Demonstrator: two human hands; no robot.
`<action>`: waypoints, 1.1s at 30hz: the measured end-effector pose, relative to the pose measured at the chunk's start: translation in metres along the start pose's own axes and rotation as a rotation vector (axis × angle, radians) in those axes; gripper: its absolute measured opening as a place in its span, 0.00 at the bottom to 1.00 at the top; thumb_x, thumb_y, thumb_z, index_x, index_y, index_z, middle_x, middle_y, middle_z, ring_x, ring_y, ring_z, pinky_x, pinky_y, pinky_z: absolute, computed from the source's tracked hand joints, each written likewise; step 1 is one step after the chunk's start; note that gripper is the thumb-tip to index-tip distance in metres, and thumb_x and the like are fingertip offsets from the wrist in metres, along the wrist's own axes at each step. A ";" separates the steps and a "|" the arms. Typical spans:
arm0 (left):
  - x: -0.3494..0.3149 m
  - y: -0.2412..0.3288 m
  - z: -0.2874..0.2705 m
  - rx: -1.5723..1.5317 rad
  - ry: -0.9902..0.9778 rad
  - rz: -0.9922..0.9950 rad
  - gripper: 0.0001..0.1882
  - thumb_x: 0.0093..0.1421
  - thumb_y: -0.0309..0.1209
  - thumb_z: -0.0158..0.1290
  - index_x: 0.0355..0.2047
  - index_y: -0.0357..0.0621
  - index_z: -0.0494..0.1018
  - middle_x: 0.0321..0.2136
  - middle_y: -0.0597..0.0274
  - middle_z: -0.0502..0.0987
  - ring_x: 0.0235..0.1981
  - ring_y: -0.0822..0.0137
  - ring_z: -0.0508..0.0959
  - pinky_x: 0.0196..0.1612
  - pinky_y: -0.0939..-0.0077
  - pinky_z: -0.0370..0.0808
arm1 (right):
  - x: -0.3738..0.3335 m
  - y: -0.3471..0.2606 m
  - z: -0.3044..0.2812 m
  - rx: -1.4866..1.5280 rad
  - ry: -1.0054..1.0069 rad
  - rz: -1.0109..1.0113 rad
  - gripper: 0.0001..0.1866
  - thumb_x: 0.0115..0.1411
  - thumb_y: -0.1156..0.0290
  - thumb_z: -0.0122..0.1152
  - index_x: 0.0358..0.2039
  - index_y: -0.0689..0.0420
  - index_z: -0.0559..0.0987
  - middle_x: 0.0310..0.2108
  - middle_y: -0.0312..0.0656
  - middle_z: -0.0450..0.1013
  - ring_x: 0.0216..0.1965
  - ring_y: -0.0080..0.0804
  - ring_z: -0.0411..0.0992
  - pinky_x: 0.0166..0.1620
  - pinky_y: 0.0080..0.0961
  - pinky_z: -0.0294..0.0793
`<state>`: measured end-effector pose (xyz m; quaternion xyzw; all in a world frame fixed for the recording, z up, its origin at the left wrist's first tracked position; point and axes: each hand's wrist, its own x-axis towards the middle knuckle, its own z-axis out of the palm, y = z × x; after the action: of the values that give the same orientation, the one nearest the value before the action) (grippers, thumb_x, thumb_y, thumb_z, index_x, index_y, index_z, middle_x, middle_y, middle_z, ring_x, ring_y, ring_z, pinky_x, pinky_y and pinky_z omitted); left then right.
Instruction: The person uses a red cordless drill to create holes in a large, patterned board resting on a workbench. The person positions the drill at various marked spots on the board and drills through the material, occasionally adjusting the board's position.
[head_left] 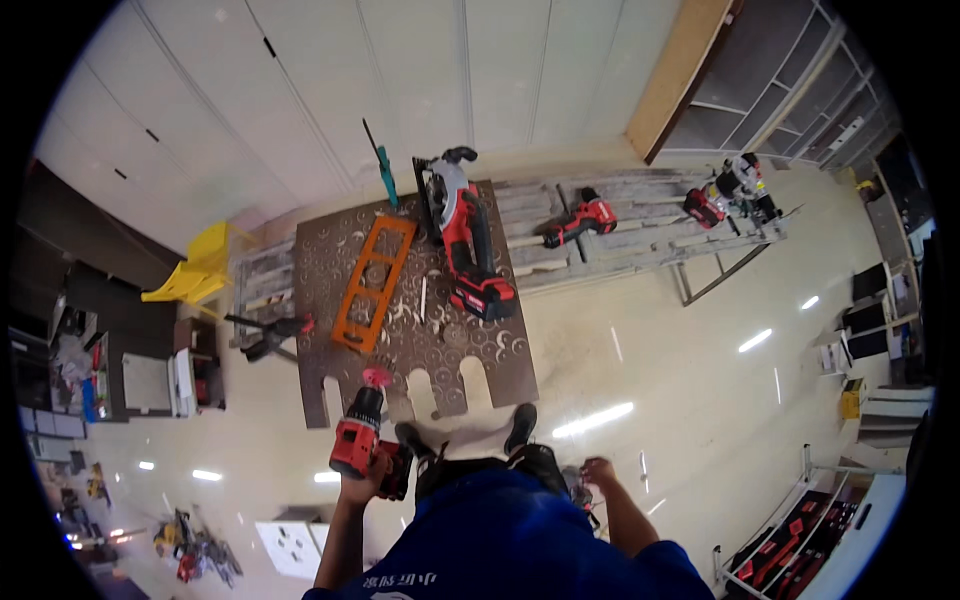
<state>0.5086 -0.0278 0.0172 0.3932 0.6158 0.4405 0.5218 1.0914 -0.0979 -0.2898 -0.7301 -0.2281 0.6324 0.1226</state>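
My left hand (368,484) is closed round the grip of a red and black cordless drill (352,440). A round pinkish-red attachment (377,377) sits at the drill's nose, over the near left edge of a brown board (480,345). Many circular and crescent marks cover the board, and slots cut into its near edge. On it lie an orange template (346,331) with square and round openings, a thin white stick (423,300) and a red and black cordless saw (462,230). Beside my right hip, my right hand (600,473) has its fingers drawn together near a partly hidden greyish object (580,490).
A teal-handled tool (386,175) points off the board's far edge. A black clamp (268,337) is at its left. The slatted bench (640,225) carries a red drill (583,218) and another red power tool (722,195). A yellow chair (205,262) stands left.
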 end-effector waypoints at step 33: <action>-0.075 -0.006 0.035 0.163 0.395 -0.279 0.06 0.47 0.25 0.55 0.24 0.40 0.68 0.16 0.67 0.69 0.16 0.74 0.70 0.20 0.73 0.69 | -0.005 -0.252 0.076 -0.120 -0.244 -0.389 0.12 0.63 0.70 0.54 0.46 0.58 0.73 0.38 0.42 0.78 0.35 0.32 0.78 0.33 0.28 0.76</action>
<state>0.5542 -0.0955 0.0307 0.2518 0.7875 0.3812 0.4136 0.9715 0.1097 -0.1809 -0.5966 -0.4146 0.6658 0.1699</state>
